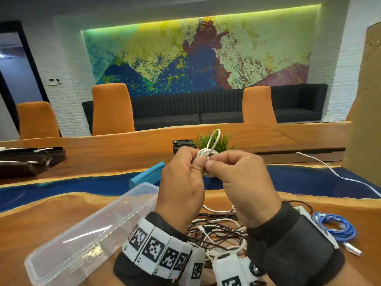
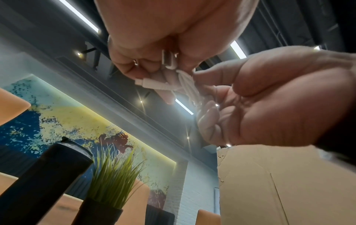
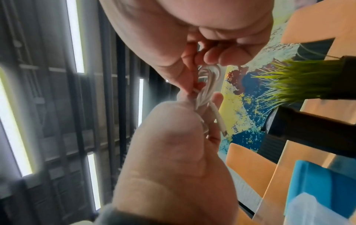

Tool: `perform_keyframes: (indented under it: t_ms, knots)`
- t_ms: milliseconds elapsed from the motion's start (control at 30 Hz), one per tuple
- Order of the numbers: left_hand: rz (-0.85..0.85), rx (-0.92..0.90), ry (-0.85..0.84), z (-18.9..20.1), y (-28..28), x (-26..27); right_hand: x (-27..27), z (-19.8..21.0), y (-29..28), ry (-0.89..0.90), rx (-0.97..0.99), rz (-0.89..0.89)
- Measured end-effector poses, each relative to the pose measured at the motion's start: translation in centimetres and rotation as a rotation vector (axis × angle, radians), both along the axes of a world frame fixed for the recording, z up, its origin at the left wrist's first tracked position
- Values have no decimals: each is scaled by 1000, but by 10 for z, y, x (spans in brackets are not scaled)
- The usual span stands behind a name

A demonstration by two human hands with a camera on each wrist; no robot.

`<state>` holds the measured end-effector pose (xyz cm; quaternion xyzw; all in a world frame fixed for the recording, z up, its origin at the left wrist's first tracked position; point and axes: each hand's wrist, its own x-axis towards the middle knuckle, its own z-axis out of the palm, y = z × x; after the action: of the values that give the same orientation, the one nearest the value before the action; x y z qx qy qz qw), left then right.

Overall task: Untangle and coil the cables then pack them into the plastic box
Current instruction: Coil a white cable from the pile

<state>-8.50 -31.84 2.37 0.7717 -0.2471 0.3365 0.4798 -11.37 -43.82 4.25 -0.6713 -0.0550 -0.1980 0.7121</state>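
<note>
Both hands are raised over the table and hold a small coiled white cable (image 1: pixel 207 153) between them; one loop (image 1: pixel 214 137) stands up above the coil. My left hand (image 1: pixel 195 159) pinches the coil from the left, and my right hand (image 1: pixel 214 162) pinches it from the right. In the left wrist view the coil (image 2: pixel 185 82) and its white plug (image 2: pixel 152 83) show between the fingers. The right wrist view shows the cable (image 3: pixel 206 85) with a connector (image 3: pixel 219 120) hanging free. The clear plastic box (image 1: pixel 61 263) lies open at the lower left. A tangle of black and white cables (image 1: pixel 216 230) lies under my wrists.
A blue lid (image 1: pixel 148 174) lies beyond the box. A coiled blue cable (image 1: pixel 338 226) and a loose white cable (image 1: pixel 340 176) lie to the right. Behind my hands stand a potted grass plant (image 1: pixel 224 141) and a black cylinder (image 1: pixel 181 146). Cardboard (image 1: pixel 362 120) stands far right, a dark tray (image 1: pixel 31 162) far left.
</note>
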Motion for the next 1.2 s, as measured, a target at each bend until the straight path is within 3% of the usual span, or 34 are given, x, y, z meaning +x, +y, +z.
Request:
perform_keyframes:
  t_ms: [133,233,300,400,433,567,633,700,800,867,967,1100,1200]
  knots:
    - [63,-49,-10,5,7,6,0,7,-11,157,191,195]
    - [132,-102,99,11,29,18,0,20,-36,168,337,430]
    - [126,-140,156,18,42,20,1,24,-53,139,112,398]
    - [100,-152,219,25,51,18,8,17,-63,12,-653,9]
    - [55,-192,283,26,51,17,13,12,-63,-27,-813,-104]
    - [-343,-580,644,32,40,8,24,0,-57,-65,-936,-330]
    - [-510,-608,693,33,34,1,27,-4,-54,-103,-777,-325]
    - [-575,-526,680,33,27,-4,25,-2,-44,-78,-359,-176]
    - [-512,-384,618,29,20,-7,19,4,-34,56,201,146]
    - [-415,-302,540,27,20,-6,16,8,-34,140,403,281]
    - [-384,-258,515,25,20,-4,16,9,-33,236,540,395]
    - [-452,-252,550,23,14,-6,19,1,-29,359,573,603]
    - [-483,-252,557,21,13,-6,21,-1,-27,382,626,635]
